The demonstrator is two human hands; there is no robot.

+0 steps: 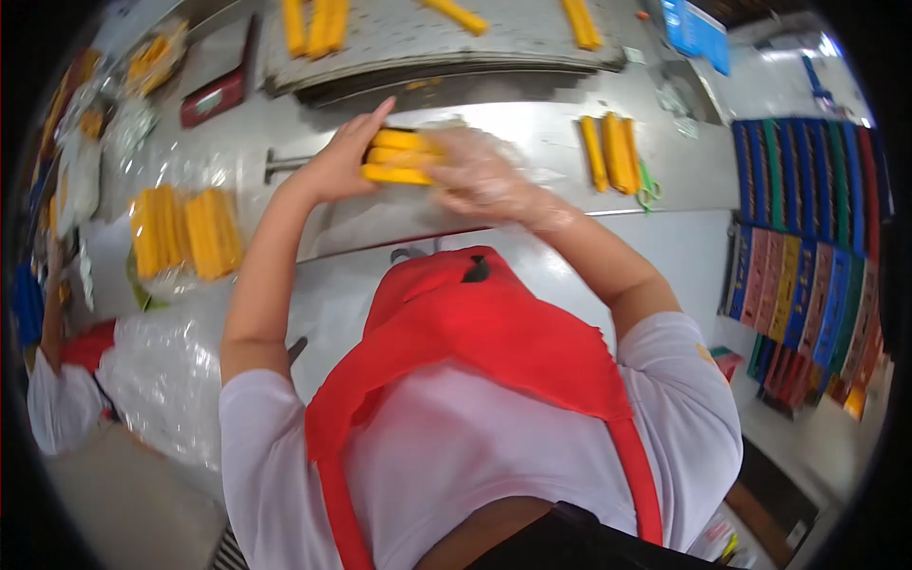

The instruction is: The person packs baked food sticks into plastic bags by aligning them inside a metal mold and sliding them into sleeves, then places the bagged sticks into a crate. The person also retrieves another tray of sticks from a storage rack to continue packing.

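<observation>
Several yellow sticks [399, 157] lie side by side between my two hands, above the metal table near its front edge. My left hand [344, 160] holds their left ends, with one finger pointing up and away. My right hand [480, 176], in a clear plastic glove and blurred by motion, is around their right ends. To the right, more yellow sticks [619, 154] lie on the metal table [532, 104], beside green scissors [648, 186]. At the left are clear bags of yellow sticks [185, 233].
A metal tray [427, 47] with yellow sticks is at the back. A dark red device [214, 98] stands back left. Blue packets [696, 36] lie back right. Colourful stacked packs [798, 180] are at the right. Another person's white sleeve [62, 404] shows far left, near plastic sheeting [171, 380].
</observation>
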